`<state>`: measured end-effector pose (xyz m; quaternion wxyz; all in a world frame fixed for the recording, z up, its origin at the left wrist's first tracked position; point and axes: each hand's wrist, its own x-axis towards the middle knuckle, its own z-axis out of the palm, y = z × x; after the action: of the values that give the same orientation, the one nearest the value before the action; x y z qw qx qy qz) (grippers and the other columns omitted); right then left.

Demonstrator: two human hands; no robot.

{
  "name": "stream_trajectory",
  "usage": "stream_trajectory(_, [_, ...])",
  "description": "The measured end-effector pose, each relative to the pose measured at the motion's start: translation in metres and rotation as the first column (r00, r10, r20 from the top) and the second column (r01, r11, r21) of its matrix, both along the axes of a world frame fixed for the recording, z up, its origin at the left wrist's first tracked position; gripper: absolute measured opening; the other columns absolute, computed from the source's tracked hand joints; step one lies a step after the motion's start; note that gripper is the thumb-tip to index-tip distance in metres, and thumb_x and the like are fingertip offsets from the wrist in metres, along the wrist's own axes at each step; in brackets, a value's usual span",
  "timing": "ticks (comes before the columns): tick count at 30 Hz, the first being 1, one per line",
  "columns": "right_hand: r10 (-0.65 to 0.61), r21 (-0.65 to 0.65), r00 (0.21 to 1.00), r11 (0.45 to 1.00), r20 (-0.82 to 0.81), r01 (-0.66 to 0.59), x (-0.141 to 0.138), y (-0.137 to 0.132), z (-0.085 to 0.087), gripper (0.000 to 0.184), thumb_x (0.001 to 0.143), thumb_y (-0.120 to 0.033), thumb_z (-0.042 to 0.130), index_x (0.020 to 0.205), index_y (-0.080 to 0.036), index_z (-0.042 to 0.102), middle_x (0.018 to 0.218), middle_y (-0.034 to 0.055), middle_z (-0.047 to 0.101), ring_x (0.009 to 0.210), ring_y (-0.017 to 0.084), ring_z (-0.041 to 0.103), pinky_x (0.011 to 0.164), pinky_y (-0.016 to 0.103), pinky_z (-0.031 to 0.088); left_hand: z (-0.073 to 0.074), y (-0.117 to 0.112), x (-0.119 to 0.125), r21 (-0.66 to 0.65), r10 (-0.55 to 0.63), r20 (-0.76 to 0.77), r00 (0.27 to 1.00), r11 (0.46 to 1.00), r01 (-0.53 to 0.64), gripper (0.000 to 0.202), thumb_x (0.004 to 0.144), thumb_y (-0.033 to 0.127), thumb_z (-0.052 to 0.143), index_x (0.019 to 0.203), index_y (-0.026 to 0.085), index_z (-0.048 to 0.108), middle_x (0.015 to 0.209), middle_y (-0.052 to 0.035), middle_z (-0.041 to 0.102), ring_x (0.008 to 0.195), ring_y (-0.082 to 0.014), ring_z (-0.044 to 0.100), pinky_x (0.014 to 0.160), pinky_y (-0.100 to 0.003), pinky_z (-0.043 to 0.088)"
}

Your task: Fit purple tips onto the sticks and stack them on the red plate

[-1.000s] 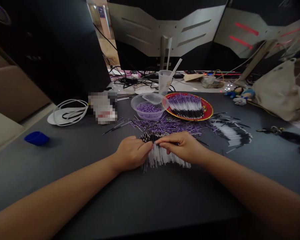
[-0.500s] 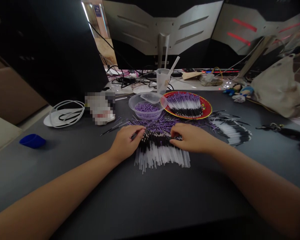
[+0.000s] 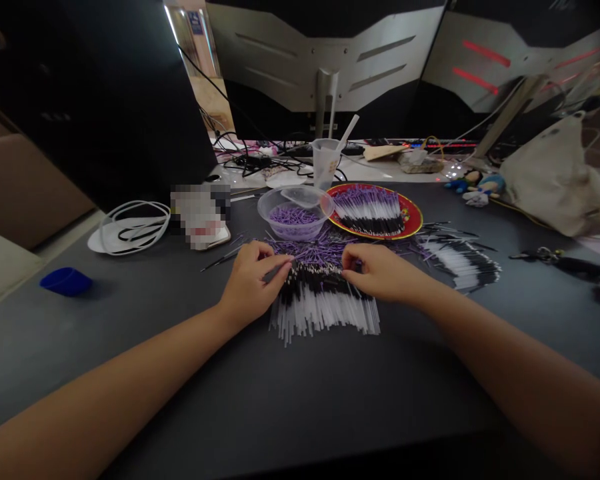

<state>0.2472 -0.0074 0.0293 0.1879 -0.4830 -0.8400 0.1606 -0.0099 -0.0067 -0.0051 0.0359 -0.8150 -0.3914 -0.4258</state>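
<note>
A row of thin black-and-white sticks (image 3: pixel 325 303) lies side by side on the dark table (image 3: pixel 290 400), tips away from me. My left hand (image 3: pixel 250 283) rests at the row's left end, fingers curled in a pinch on one dark stick. My right hand (image 3: pixel 380 273) sits at the row's upper right, fingers pinched together at the black tips; what they hold is too small to make out. Loose purple pieces (image 3: pixel 325 252) are scattered just beyond both hands.
A clear bowl of purple pieces (image 3: pixel 295 213) and a red plate (image 3: pixel 417 217) of finished sticks stand behind. Another pile of sticks (image 3: pixel 460 260) lies to the right. A blue cap (image 3: pixel 66 281), white face mask (image 3: pixel 130 227), plastic cup (image 3: pixel 326 162), monitors, cables and a cloth bag (image 3: pixel 555 177) surround.
Both hands moved away from me, from the middle of the stick row up to its black tips, and spread apart. The left hand took hold of a single dark stick.
</note>
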Motion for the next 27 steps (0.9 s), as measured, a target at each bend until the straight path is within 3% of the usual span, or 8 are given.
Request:
stream_trajectory(3, [0.002,0.000,0.999,1.000,-0.038,-0.002,-0.002,-0.002,0.002,0.007,0.080,-0.023,0.056,0.074,-0.020,0.054,0.073,0.0017,0.062,0.059,0.013,0.050,0.056,0.028,0.036,0.001,-0.004,0.001,0.031,-0.046,-0.097,0.994,0.998,0.049,0.018,0.086,0.025,0.059,0.100,0.022,0.070,0.080,-0.0031,0.057,0.075,-0.0153,0.051,0.071,-0.032,0.043])
stream_trajectory(8, [0.060,-0.069,0.990,0.995,-0.125,-0.069,-0.012,-0.010,0.002,0.006,0.082,-0.023,0.055,0.080,-0.019,0.059,0.070,-0.0007,0.061,0.057,0.011,0.049,0.057,0.026,0.035,0.005,-0.011,0.004,0.083,-0.144,-0.230,0.963,0.983,0.167,0.022,0.086,0.024,0.060,0.106,0.025,0.067,0.095,-0.0037,0.067,0.086,-0.0173,0.057,0.079,-0.034,0.041])
stream_trajectory(11, [0.075,-0.103,0.982,0.990,-0.173,-0.094,-0.021,-0.016,0.000,0.007,0.082,-0.025,0.057,0.081,-0.019,0.061,0.069,-0.0017,0.060,0.057,0.010,0.048,0.057,0.025,0.035,0.004,-0.013,0.005,0.076,-0.195,-0.294,0.936,0.971,0.226,0.026,0.087,0.024,0.059,0.112,0.025,0.064,0.094,-0.0022,0.070,0.089,-0.0173,0.059,0.081,-0.034,0.040])
stream_trajectory(19, [0.081,-0.145,0.963,0.982,-0.258,-0.122,-0.032,-0.021,-0.004,0.006,0.083,-0.024,0.057,0.082,-0.018,0.060,0.065,-0.0030,0.055,0.057,0.010,0.046,0.056,0.023,0.033,0.001,-0.009,0.005,0.019,-0.208,-0.306,0.929,0.974,0.224,0.015,0.088,0.025,0.056,0.097,0.018,0.067,0.083,-0.0038,0.069,0.085,-0.0182,0.058,0.079,-0.033,0.041])
stream_trajectory(27, [0.076,0.002,0.975,0.997,-0.207,-0.077,-0.029,-0.017,-0.010,0.004,0.080,-0.020,0.060,0.083,-0.019,0.057,0.066,-0.0034,0.053,0.056,0.009,0.043,0.057,0.023,0.032,0.002,-0.009,0.006,-0.036,-0.191,-0.322,0.927,0.981,0.190,0.016,0.089,0.025,0.053,0.092,0.016,0.066,0.083,-0.0037,0.068,0.086,-0.0187,0.057,0.080,-0.034,0.041])
